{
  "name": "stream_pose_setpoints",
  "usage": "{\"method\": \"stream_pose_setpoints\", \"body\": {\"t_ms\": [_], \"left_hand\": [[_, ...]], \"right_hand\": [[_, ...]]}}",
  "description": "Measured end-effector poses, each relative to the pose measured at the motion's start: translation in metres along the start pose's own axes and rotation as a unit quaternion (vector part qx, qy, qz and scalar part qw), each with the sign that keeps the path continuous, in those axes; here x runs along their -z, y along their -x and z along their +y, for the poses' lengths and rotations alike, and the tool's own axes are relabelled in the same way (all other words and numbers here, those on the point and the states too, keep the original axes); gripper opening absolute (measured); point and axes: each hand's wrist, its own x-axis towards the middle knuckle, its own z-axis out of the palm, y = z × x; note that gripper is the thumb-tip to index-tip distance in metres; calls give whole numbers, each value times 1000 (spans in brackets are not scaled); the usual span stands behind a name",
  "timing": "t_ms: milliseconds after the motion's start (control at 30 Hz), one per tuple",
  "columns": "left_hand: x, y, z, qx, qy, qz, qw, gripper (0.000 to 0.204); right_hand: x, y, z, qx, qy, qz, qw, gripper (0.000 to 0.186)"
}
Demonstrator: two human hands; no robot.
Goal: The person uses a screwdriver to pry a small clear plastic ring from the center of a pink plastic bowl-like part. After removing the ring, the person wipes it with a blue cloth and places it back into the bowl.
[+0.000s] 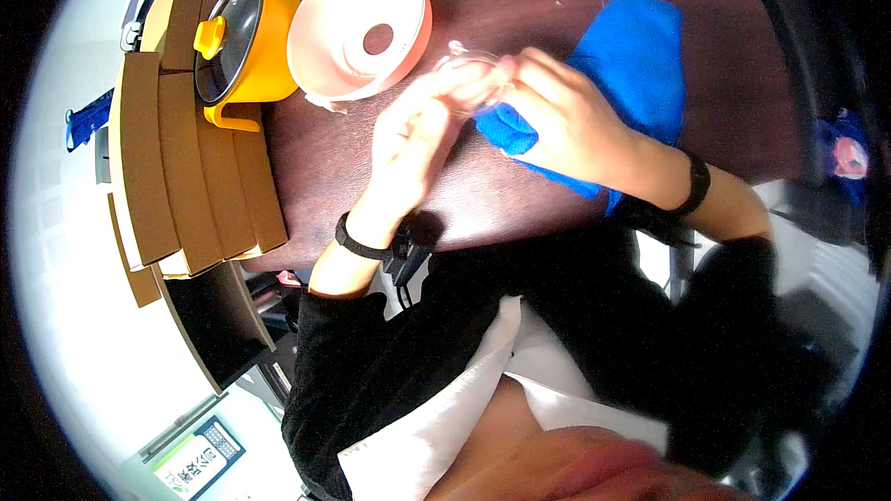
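A small, clear, round piece with a thin rim (475, 57) sits between my two hands over the table; its exact kind is hard to make out. My left hand (418, 125) is closed around it from the left, fingers curled. My right hand (564, 121) is closed too, its fingertips meeting the clear piece. From under the right fingers a bunched corner of a blue cloth (640, 60) sticks out. The rest of that cloth spreads over the table beneath and beyond the right hand. Exactly how the right fingers grip is partly hidden.
A pale pink round bowl-like part with a central hole (325, 28) stands on the dark wooden table (343, 172), beyond my left hand. Left of it is a yellow pot with a glass lid (269, 46). Stacked brown cardboard boxes (200, 167) line the table's left side.
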Motion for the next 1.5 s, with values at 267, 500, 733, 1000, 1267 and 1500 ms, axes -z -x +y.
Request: {"method": "stream_pose_setpoints", "body": {"t_ms": [267, 500, 733, 1000, 1267, 1500], "left_hand": [[16, -3, 0, 9, 49, 65, 997, 33], [15, -1, -2, 55, 27, 94, 994, 21], [3, -7, 5, 30, -141, 110, 983, 21], [-3, -3, 5, 37, -321, 98, 941, 15], [2, 0, 20, -1, -329, 106, 938, 15], [-6, -9, 24, 28, -353, 62, 933, 25]], "right_hand": [[17, -10, -2, -49, -94, -10, 994, 36], [20, -11, -3, -61, -86, -15, 994, 41], [26, -12, -4, -54, -77, 29, 995, 44], [13, -15, -7, 39, -37, 38, 998, 31], [15, -14, -5, 12, -61, 7, 998, 34], [18, -15, -9, 19, -72, 39, 996, 46]]}}
